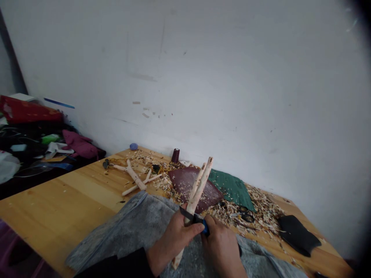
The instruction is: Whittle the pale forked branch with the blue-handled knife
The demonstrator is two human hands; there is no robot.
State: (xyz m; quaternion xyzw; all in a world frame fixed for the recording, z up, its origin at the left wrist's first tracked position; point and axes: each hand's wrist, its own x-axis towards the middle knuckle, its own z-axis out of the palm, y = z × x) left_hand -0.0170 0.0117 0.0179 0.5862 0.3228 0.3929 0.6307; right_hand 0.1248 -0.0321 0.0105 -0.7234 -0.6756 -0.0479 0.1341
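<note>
My left hand (175,232) is wrapped round a peeled, forked branch (199,189), whose two prongs point up and away from me. In my right hand (222,243) is a knife (188,214) with a dark blade and a blue and black handle. The blade lies across the branch just below the fork, and my left thumb presses near the back of the blade by the handle. Beneath both hands a grey cloth (150,218) covers the table's near edge. The lower end of the branch sticks out below my left hand.
Other peeled forked sticks (135,177) lie left on the wooden table (58,204). Wood shavings (261,204) surround a maroon sheet (179,179), a green sheet (232,187) and scissors (247,217). A thread spool (175,155) stands by the wall; a black piece (298,233) lies right.
</note>
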